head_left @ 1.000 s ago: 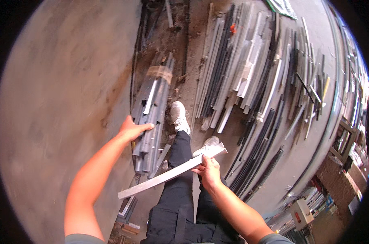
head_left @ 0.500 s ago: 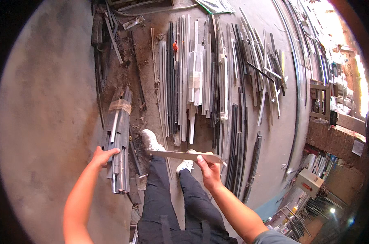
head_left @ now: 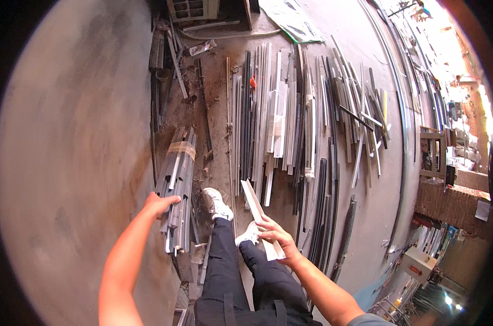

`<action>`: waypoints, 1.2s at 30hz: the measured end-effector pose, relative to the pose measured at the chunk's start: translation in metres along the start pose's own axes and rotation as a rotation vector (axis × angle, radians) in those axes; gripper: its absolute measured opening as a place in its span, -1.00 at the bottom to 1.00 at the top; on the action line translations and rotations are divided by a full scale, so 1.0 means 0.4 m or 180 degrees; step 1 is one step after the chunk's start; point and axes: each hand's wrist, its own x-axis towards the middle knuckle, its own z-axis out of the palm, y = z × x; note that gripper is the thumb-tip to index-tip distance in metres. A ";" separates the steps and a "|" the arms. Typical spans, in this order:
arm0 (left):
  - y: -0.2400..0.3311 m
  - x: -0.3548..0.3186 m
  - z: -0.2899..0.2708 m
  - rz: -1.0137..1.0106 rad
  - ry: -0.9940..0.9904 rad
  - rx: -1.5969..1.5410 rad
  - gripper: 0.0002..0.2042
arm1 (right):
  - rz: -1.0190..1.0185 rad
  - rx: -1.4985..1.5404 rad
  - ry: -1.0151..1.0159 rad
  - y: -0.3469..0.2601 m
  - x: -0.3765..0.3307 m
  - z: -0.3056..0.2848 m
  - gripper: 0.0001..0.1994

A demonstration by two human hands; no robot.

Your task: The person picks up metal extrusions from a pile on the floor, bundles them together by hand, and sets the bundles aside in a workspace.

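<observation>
Your right hand (head_left: 276, 236) has its grip wrapped around a short pale strip (head_left: 260, 214), fingers curled over the lower half. The strip angles up and a bit left from your hand, its top end sitting over the dirt floor (head_left: 216, 136) just right of your left shoe (head_left: 218, 204). Your right shoe (head_left: 248, 234) is mostly hidden under that hand.

Your left hand (head_left: 160, 205) is resting on the taped bundle (head_left: 177, 187) of grey metal profiles that lies along the foot of the wall (head_left: 72, 163) on your left. The grip there looks loose, fingers bent over the bundle's edge, not closed around any one piece, though I can't tell exactly how tight it is. A band of brown tape (head_left: 181, 149) wraps the bundle near its far end.

Further out on the floor, straight ahead and to the right, there's a big spread of long profiles (head_left: 290, 125), light and dark ones laid roughly side by side. Your dark trousers (head_left: 241, 277) fill the bottom middle.
</observation>
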 end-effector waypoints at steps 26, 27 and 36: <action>0.076 -0.123 0.040 -0.0143 -0.0447 0.0098 -0.40 | 0.0146 -0.0710 -0.0815 -0.004 -0.154 0.193 -0.50; 0.119 -0.171 0.036 -0.0146 -0.0477 0.0123 -0.44 | 0.0064 -0.0693 -0.0991 0.021 -0.153 0.223 -0.46; 0.142 -0.063 -0.019 -0.0161 -0.0815 0.0034 -0.42 | -0.0306 -0.0545 -0.1795 -0.001 -0.102 0.591 -0.43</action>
